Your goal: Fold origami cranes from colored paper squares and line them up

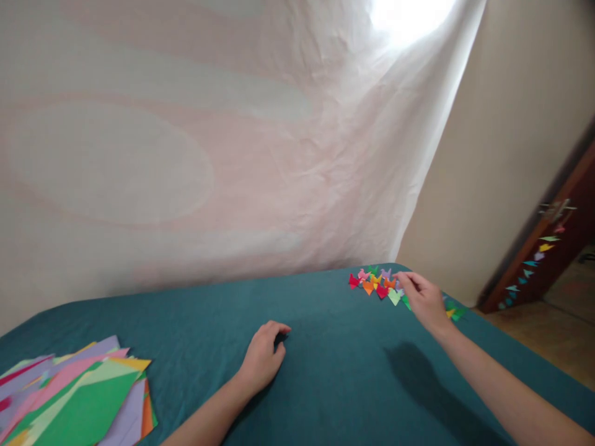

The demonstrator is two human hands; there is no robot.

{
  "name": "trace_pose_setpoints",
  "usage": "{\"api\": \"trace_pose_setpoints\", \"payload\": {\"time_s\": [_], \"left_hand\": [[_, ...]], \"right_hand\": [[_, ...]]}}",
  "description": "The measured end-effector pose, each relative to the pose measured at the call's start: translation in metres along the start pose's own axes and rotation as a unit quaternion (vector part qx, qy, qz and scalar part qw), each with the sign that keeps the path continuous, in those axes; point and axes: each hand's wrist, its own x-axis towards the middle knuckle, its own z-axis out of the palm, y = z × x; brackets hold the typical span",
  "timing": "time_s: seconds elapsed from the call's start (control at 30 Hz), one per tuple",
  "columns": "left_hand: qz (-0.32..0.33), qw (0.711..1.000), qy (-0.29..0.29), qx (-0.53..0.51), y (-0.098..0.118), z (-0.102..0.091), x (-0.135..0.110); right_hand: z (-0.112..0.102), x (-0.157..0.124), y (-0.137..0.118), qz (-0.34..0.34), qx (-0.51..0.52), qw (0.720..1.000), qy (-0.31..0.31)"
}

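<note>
My left hand (266, 356) rests on the dark green tablecloth (320, 371). Its fingers are loosely bent, with the thumb apart from them and nothing held. Farther off to the right, my right hand (422, 300) is over a cluster of small folded paper figures (382, 291) in red, orange, yellow, pink, lilac and green. The thumb and fingertips are pinched together at the cluster's right side; whether a figure is between them cannot be made out. Part of the cluster is hidden behind this hand, and more green and yellow figures (454, 311) show beyond the wrist.
A heap of coloured paper sheets (88, 402) lies at the table's left front. Behind the table hangs a pale curtain (260, 186). At the right, a string of small paper figures (530, 263) hangs from the handle of a brown door (576, 241).
</note>
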Motion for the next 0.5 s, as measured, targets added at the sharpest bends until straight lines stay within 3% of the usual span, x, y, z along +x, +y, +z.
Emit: {"api": "trace_pose_setpoints", "payload": {"time_s": [0.13, 0.23, 0.37, 0.5], "left_hand": [[0.005, 1.0, 0.01, 0.005, 0.001, 0.001, -0.003], [-0.008, 1.0, 0.021, 0.002, 0.002, 0.0, -0.005], [-0.039, 0.998, 0.022, -0.041, 0.001, -0.004, -0.007], [-0.071, 0.996, 0.018, -0.05, -0.004, -0.008, -0.008]], "right_hand": [[0.057, -0.044, -0.075, -0.031, 0.087, 0.974, -0.206], [0.098, -0.076, -0.106, -0.007, 0.163, 0.934, -0.318], [0.136, -0.112, -0.116, 0.029, 0.207, 0.89, -0.404], [0.149, -0.132, -0.109, 0.017, 0.177, 0.878, -0.444]]}}
